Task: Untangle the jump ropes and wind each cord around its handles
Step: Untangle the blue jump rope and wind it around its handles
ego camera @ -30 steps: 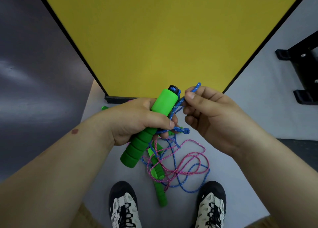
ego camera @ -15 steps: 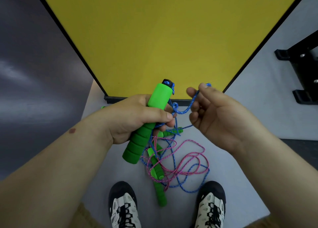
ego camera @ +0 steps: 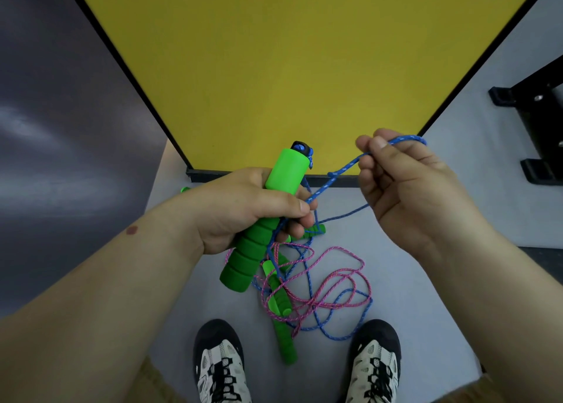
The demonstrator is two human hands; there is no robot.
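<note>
Head view: I see the right hand (ego camera: 405,189) has drawn a loop of blue cord (ego camera: 341,171) up and away from the green handle (ego camera: 262,220).

A second ago that hand sat tight against the handle's top; now it is well apart from it, to the handle's right, with the cord stretched between them, so I judge a length is being freed from the tangle, with no winding begun. The right hand's thumb and forefinger pinch the loop, the other fingers loosely curled. The left hand (ego camera: 243,207) is clamped round the handle's middle, thumb across the front, the blue cord passing under its fingertips. Below the handle, on the grey floor (ego camera: 426,326), blue and pink cord (ego camera: 335,284) lie knotted over more green handles (ego camera: 278,299), between two shoes (ego camera: 219,363).
</note>
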